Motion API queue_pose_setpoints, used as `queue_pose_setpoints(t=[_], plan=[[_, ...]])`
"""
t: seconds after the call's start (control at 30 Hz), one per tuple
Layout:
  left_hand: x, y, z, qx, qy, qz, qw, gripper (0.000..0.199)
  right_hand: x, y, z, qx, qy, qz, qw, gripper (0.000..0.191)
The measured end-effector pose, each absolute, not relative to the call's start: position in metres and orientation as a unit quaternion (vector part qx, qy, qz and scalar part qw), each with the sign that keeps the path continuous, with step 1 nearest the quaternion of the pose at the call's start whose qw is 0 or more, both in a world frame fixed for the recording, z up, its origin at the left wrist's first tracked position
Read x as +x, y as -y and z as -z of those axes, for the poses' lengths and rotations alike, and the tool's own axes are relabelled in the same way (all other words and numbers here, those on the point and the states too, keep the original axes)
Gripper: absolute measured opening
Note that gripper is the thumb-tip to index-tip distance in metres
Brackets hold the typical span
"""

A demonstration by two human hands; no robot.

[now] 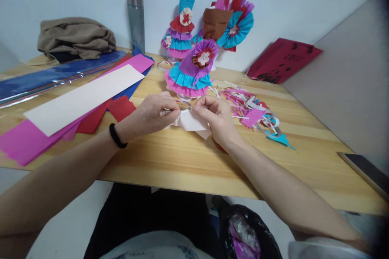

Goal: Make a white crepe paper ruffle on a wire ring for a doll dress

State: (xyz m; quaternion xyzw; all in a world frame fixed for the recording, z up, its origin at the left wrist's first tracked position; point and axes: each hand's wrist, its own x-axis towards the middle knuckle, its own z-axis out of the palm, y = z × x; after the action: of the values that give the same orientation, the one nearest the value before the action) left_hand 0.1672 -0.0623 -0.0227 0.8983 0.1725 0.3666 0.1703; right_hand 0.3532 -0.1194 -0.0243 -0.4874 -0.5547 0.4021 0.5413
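Note:
Near the front middle of the table, my left hand [156,113] pinches one end of a white strip of crepe paper [193,120]. My right hand [216,116] grips the strip's other end between thumb and bent fingers. The paper is bunched near my left fingers and flatter towards my right. Just behind the hands stands a small dress form in ruffled pink, blue and purple paper, with a purple rosette [204,58] on it. Part of a ring-shaped roll [184,105] shows behind the strip, mostly hidden.
Long sheets of white paper [85,99], pink paper [18,143] and red paper [121,107] lie left. Paper scraps [252,107] are heaped right. Behind stand a flask [135,20], a tiered paper dress [182,28] and a brown bodice [216,23]. A phone [364,172] lies far right.

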Motion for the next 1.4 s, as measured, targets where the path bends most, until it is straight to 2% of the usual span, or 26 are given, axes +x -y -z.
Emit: queue_pose_setpoints(t=[0.23, 0.53, 1.23, 1.4], plan=[[0.169, 0.06, 0.026, 0.897, -0.188, -0.373, 0.145, 0.029, 0.35, 0.123, 0.024, -0.521, 0.572, -0.395, 0.496, 0.023], [0.171, 0.059, 0.03, 0.904, -0.175, -0.378, 0.096, 0.031, 0.341, 0.13, 0.026, -0.51, 0.64, -0.314, 0.481, 0.017], [0.17, 0.06, 0.027, 0.905, -0.175, -0.379, 0.086, 0.028, 0.345, 0.121, 0.03, -0.542, 0.601, -0.317, 0.496, 0.019], [0.17, 0.061, 0.026, 0.909, -0.167, -0.364, 0.114, 0.029, 0.348, 0.122, 0.032, -0.544, 0.605, -0.31, 0.491, 0.02]])
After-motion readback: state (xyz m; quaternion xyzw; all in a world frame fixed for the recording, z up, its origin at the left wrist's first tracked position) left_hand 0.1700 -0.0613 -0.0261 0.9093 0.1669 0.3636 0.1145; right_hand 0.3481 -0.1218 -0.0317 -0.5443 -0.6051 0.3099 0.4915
